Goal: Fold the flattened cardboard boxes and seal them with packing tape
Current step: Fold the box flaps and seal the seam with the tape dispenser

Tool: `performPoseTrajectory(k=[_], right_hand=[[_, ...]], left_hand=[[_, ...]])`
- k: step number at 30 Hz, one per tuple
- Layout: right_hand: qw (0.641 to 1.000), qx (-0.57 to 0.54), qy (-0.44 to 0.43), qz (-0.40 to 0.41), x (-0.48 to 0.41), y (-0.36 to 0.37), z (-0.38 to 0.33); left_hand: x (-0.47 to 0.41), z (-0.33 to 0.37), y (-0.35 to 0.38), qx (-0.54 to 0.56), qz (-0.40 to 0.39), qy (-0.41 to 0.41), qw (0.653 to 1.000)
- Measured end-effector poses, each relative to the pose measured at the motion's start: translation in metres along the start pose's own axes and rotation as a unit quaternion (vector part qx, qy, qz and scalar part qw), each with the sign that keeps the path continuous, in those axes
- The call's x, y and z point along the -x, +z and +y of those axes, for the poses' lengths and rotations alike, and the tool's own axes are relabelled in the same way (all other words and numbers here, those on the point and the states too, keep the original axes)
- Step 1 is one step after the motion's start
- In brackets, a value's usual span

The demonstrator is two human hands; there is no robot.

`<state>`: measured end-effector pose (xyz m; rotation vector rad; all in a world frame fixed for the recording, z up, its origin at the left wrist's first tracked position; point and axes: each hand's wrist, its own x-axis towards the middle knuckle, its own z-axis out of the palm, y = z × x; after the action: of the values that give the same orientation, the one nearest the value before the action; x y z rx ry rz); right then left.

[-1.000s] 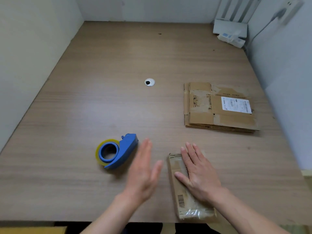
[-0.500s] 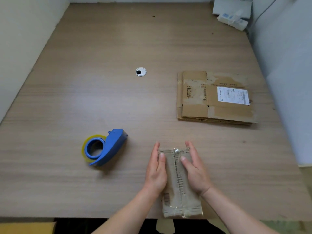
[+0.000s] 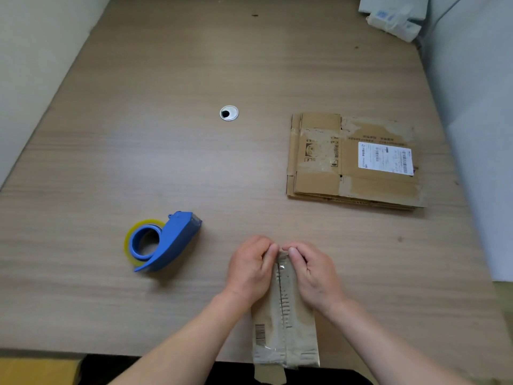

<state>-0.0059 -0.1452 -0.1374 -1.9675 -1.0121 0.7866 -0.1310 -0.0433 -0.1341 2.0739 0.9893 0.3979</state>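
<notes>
Both hands are on the box [image 3: 290,337], right in front of me. It lies on the counter [image 3: 166,151] lengthwise, running away from me, and its near end pokes out past the counter's front edge. A dark seam runs down the middle of its top face, glossy tape shines over it, and there's a barcode [image 3: 260,333] on the left side.

My left hand [image 3: 251,269] is curled over the far left corner, fingers bent, thumb lying along the seam. It has hold of the box there. My right hand [image 3: 312,275] mirrors it on the far right corner, fingers curled in and thumb tip pressed down at the top of the seam, pinching that end. The two thumbs nearly meet over the seam. The far edge itself is under my fingers, so I can't tell how it's folded.

Off to the left, well apart from my hands, the blue dispenser [image 3: 177,240] lies on its side, its yellowish roll [image 3: 130,241] towards the left and its nose pointing up and to the right.

Further back on the right sits the stack of flat boxes [image 3: 319,187], square to the counter. The top one carries a white label [image 3: 384,158] and patches of old tape.

Mid-counter there's a round metal-rimmed hole [image 3: 229,113]. White gear [image 3: 394,19] is tucked in the far right corner against the wall, too blurred to make out. Something yellow [image 3: 39,370] shows below the counter's front edge at the bottom left.
</notes>
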Motion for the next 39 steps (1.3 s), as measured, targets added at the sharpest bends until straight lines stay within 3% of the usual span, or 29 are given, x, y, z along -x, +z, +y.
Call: performPoseTrajectory(k=[4, 7, 9, 12, 18, 23, 30, 34, 39], right_hand=[[0.999, -0.028, 0.044, 0.014, 0.0, 0.006, 0.005], [0.997, -0.001, 0.057, 0.045, 0.0, 0.007, 0.002], [0.99, 0.012, 0.083, 0.11, -0.002, 0.007, -0.002], [0.973, 0.022, 0.13, 0.189, -0.011, 0.004, -0.007], [0.97, 0.032, 0.147, 0.189, -0.017, 0.01, -0.018], [0.977, 0.033, 0.166, 0.132, 0.002, 0.02, -0.02], [0.974, 0.034, 0.18, 0.133, 0.035, 0.044, -0.016], [0.978, 0.042, 0.167, 0.118, 0.035, 0.04, -0.016], [0.985, 0.024, 0.152, 0.077, 0.033, 0.024, -0.013]], left_hand=[[-0.004, 0.003, 0.006, 0.117, 0.038, -0.14, 0.982], [-0.007, 0.009, -0.004, 0.163, 0.024, -0.227, 0.96], [0.001, 0.008, -0.018, 0.14, 0.01, -0.192, 0.971], [0.031, 0.002, -0.036, 0.043, -0.083, -0.047, 0.994], [0.052, -0.035, -0.051, -0.064, -0.251, 0.018, 0.966], [0.047, -0.046, -0.048, -0.116, -0.257, 0.061, 0.957], [0.038, -0.047, -0.052, -0.245, -0.306, 0.124, 0.912], [0.039, -0.043, -0.053, -0.226, -0.319, 0.111, 0.914], [0.054, -0.033, -0.057, -0.112, -0.321, 0.052, 0.939]])
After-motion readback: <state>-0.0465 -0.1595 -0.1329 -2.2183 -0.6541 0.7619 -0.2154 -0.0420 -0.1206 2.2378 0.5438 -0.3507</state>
